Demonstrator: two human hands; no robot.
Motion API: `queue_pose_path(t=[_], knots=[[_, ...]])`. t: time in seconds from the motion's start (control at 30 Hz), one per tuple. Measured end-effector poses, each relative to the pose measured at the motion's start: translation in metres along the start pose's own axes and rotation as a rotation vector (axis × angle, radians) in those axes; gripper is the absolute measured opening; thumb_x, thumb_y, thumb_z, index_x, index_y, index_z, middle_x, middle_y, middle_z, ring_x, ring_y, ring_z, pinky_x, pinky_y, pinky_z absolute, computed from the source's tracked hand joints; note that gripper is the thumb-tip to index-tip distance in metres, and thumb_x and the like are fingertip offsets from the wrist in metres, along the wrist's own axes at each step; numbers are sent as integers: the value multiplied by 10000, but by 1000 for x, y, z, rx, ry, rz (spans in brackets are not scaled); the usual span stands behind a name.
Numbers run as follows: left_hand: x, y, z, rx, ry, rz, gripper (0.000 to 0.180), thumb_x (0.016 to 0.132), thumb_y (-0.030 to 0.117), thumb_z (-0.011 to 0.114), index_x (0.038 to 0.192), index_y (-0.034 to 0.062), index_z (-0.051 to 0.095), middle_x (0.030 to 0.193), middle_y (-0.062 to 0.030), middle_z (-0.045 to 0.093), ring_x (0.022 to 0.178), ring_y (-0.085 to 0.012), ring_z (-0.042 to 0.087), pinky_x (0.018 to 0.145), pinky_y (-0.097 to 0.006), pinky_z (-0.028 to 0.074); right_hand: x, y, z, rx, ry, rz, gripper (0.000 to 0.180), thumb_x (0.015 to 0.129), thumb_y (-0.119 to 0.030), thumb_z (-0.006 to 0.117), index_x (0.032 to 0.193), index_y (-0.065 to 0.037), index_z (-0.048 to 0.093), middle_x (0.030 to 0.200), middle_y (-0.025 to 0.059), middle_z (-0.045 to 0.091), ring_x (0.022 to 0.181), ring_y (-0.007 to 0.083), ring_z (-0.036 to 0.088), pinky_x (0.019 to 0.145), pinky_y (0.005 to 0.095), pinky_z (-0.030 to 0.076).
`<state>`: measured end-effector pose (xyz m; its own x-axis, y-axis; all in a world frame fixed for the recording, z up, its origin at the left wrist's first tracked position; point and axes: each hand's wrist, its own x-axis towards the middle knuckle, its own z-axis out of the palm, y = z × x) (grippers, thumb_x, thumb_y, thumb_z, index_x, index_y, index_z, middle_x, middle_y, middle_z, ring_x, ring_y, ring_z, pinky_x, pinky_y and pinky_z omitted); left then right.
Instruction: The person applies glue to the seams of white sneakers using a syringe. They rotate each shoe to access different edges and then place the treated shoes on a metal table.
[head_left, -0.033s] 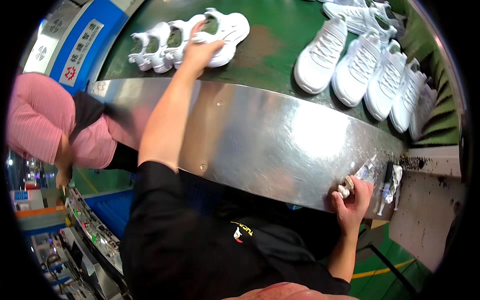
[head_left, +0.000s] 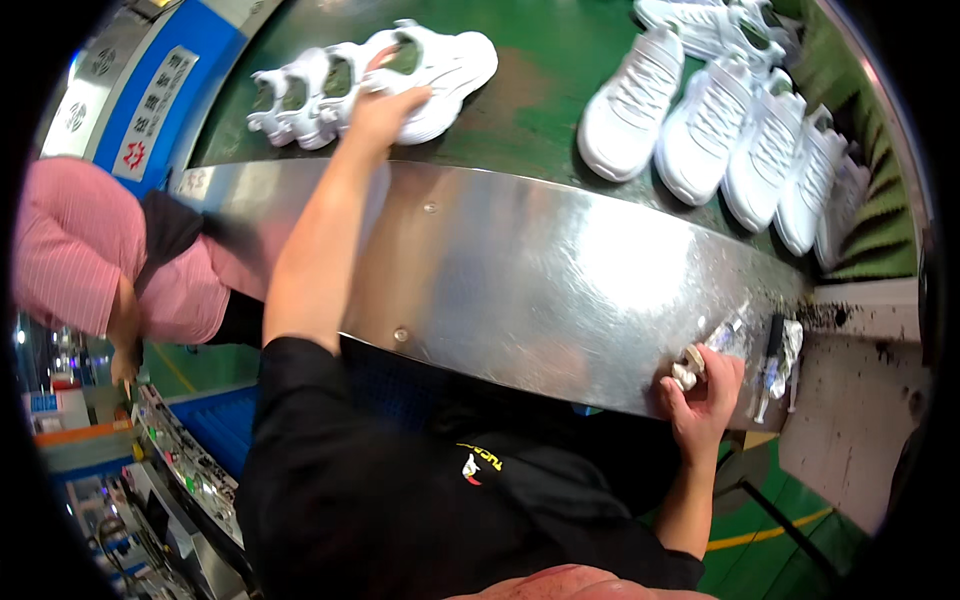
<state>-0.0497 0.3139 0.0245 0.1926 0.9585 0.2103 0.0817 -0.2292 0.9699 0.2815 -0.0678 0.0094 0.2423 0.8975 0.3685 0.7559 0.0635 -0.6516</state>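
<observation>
My left hand (head_left: 380,115) reaches to the far left and grips a white sneaker (head_left: 455,75) by its heel and opening, the thumb along its near side. This sneaker lies tilted at the right end of a row of several white sneakers (head_left: 297,95). My right hand (head_left: 708,390), low at the right, is closed on small off-white crumpled lumps (head_left: 687,370), whose material I cannot make out. Just beyond it on the steel ledge (head_left: 500,270) lies a clear syringe-like tube (head_left: 728,330). A black-handled tool (head_left: 775,340) and crumpled foil (head_left: 791,345) lie farther right.
Several laced white sneakers (head_left: 633,105) stand on the green belt (head_left: 520,120) at the far right, beside a green strip curtain (head_left: 880,200). A blue machine housing (head_left: 185,85) rises at far left. A person in pink (head_left: 80,240) is at my left.
The whole view has shifted slightly, so the shoes and ledge sit a little farther left. My left hand has moved slightly left along the sneaker. The right hand keeps its hold.
</observation>
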Motion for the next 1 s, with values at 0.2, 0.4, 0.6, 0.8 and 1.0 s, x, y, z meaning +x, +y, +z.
queue_pose_path(t=[0.2,0.4,0.6,0.8,1.0], knots=[[-153,60,11,156,-106,-88,778,720,28,671,1393,27,281,1292,-129,462,1182,-236,476,1019,-341,358,-3,5,-9,79,2,8,506,609,-171,807,1051,-24,609,859,75,574,794,250,475,711,342,408],[-224,62,23,-149,-183,-167,849,678,-17,698,1385,65,235,1226,-114,410,1056,-216,523,771,-307,529,-31,-1,-24,351,-36,169,513,663,-195,800,1088,-11,581,861,84,581,733,194,513,662,289,431],[-100,16,23,-14,-119,-337,406,895,261,558,1193,-11,514,1041,-71,562,896,-109,541,718,-213,450,-60,-16,-36,734,71,401,569,767,-235,740,1213,13,487,982,75,590,879,156,584,779,271,456],[-50,10,40,39,-343,-515,440,863,332,598,1071,-54,558,927,-75,604,847,-134,579,757,-249,471,-67,-20,-45,798,19,492,601,765,-270,725,1213,45,480,1009,91,591,881,152,592,791,270,465],[-96,80,91,-535,-548,-276,357,814,183,615,1071,-53,537,908,-126,654,783,-173,660,722,-294,550,-53,-43,-56,827,-79,396,653,708,-334,775,1159,47,496,943,91,596,856,161,603,771,280,485]])
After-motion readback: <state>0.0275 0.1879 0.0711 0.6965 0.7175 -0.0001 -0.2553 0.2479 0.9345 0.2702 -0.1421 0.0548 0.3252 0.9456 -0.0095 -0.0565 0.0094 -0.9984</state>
